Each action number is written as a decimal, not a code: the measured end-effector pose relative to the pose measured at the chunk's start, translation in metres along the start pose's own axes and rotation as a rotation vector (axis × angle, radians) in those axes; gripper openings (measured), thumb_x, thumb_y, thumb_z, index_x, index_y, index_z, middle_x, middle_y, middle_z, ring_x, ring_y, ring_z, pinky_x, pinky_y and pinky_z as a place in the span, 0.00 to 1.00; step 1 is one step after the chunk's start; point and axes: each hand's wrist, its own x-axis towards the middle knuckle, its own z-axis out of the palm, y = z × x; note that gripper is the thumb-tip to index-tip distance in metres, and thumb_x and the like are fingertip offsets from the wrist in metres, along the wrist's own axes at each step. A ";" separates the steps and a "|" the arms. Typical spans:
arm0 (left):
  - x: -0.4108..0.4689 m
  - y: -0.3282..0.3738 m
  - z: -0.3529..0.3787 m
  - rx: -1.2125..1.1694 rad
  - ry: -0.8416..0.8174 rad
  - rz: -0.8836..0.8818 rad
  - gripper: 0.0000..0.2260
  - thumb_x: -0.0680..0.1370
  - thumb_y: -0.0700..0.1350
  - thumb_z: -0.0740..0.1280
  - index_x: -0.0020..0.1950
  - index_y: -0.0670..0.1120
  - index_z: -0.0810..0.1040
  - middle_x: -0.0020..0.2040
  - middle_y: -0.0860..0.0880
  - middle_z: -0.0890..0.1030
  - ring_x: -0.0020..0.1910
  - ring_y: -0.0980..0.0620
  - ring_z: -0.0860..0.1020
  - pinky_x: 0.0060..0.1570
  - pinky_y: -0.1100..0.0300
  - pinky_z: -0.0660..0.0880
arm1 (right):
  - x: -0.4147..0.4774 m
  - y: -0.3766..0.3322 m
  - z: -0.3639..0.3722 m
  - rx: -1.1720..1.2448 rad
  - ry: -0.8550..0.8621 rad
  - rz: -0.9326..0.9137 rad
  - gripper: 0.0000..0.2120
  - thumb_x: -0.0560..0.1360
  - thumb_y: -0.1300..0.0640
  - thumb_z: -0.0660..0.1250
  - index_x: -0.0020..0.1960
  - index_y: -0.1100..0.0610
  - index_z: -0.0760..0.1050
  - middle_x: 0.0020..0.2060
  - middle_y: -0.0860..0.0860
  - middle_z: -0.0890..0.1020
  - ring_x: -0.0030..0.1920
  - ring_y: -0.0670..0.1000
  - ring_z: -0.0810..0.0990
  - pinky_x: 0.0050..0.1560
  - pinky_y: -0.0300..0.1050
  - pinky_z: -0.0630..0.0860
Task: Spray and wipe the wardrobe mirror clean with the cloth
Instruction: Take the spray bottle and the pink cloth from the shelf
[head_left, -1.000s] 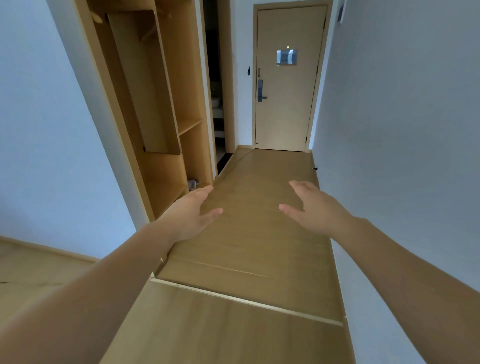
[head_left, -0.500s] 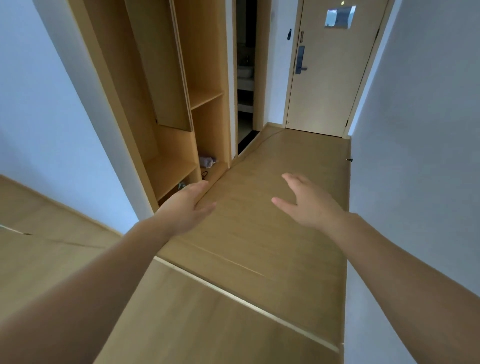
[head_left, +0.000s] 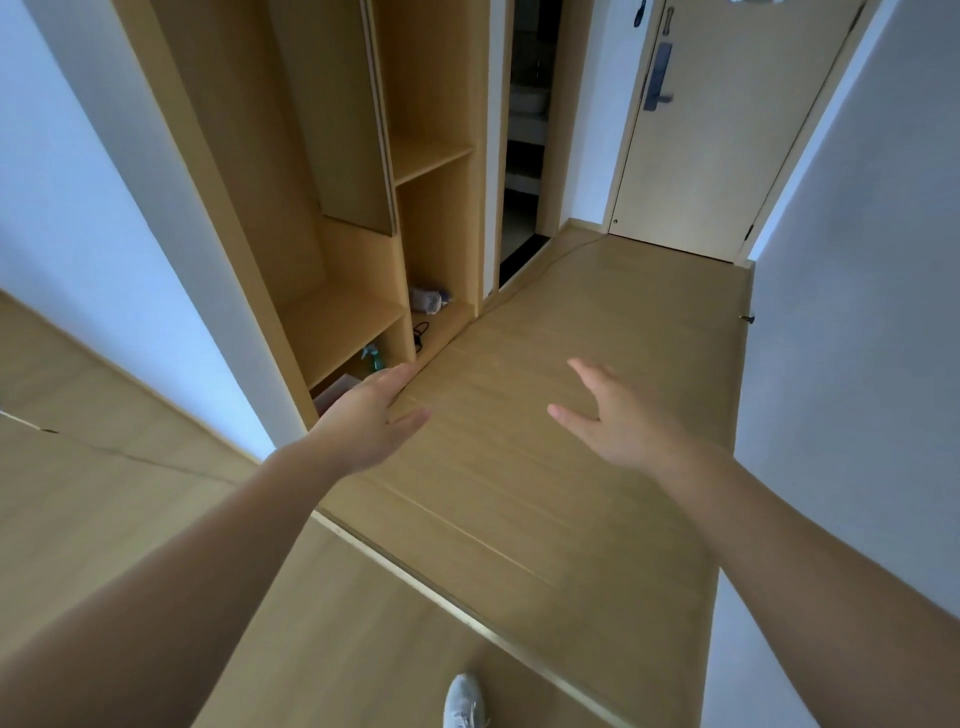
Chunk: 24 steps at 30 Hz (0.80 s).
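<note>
Over the wood floor (head_left: 571, 312), left hand (head_left: 371, 421) and right hand (head_left: 618, 421) reach forward, fingers straight, both empty; spray bottle (head_left: 373, 358) in wardrobe (head_left: 343, 322) bottom compartment, just beyond left fingertips; greyish cloth-like bundle (head_left: 427, 300) on next low shelf

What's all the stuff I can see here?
Wardrobe: one, light wood, open, left.
Spray bottle: one, teal, lowest left compartment.
Bundle: one, greyish, bottom right compartment; maybe a cloth.
Black loop: one, in front of the bundle.
Door: one, beige, far end.
Lock: one, grey, on door.
Floor: one, light wood.
Shoe: one, white, bottom edge.
Left hand: one, open, empty, by wardrobe's base.
Right hand: one, open, empty, over floor.
</note>
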 end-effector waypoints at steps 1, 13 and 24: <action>0.016 -0.004 -0.001 -0.003 -0.006 0.001 0.29 0.78 0.60 0.62 0.76 0.55 0.57 0.74 0.52 0.65 0.70 0.48 0.67 0.67 0.51 0.70 | 0.018 0.001 -0.001 -0.003 0.002 -0.007 0.35 0.78 0.40 0.60 0.79 0.52 0.52 0.78 0.50 0.57 0.77 0.51 0.57 0.74 0.50 0.58; 0.179 -0.038 -0.031 0.035 -0.037 -0.030 0.29 0.79 0.57 0.62 0.77 0.51 0.57 0.73 0.49 0.66 0.69 0.49 0.68 0.67 0.50 0.69 | 0.214 0.002 0.000 -0.002 -0.047 -0.087 0.35 0.78 0.41 0.60 0.79 0.53 0.52 0.78 0.51 0.57 0.77 0.51 0.55 0.75 0.51 0.57; 0.287 -0.057 -0.031 0.022 -0.018 -0.160 0.32 0.73 0.68 0.59 0.74 0.59 0.58 0.67 0.53 0.72 0.62 0.50 0.74 0.60 0.47 0.76 | 0.368 0.026 0.002 -0.083 -0.108 -0.254 0.36 0.77 0.36 0.57 0.79 0.50 0.50 0.78 0.49 0.56 0.77 0.50 0.56 0.74 0.52 0.59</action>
